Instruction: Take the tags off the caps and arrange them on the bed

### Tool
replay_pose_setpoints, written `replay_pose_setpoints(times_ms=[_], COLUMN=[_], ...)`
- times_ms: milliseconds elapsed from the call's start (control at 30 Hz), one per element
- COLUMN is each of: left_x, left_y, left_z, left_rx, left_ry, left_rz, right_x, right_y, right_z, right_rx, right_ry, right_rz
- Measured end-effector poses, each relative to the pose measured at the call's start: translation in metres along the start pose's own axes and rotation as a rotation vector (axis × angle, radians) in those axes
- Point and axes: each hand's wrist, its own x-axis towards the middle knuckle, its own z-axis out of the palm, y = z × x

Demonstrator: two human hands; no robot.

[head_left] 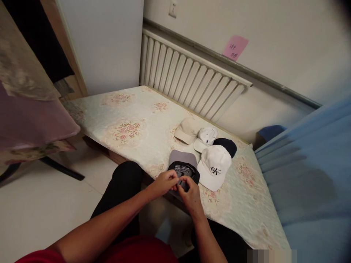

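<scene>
A black and grey cap lies at the near edge of the bed, its grey brim pointing away from me. My left hand and my right hand both pinch the back of this cap, fingers closed on its rear strap. Just right of it sits a white cap with a dark logo. Behind that are a dark navy cap, a small white cap and a beige cap.
The bed has a pale floral cover. A white radiator runs along the wall behind it, with a pink note above. Blue fabric fills the right side. A pink cushion is at the left, over white floor tiles.
</scene>
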Motion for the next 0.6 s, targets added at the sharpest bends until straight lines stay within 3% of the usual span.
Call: replay_pose_setpoints(times_ms=[600], left_x=[-0.0002], left_y=[0.0016], left_z=[-0.0078], left_rx=[-0.098], left_ry=[0.021], left_rz=[-0.048], right_x=[-0.0041], right_y=[0.0062], right_z=[-0.0023], right_rx=[-0.017], right_ry=[-0.007], right_rz=[0.026])
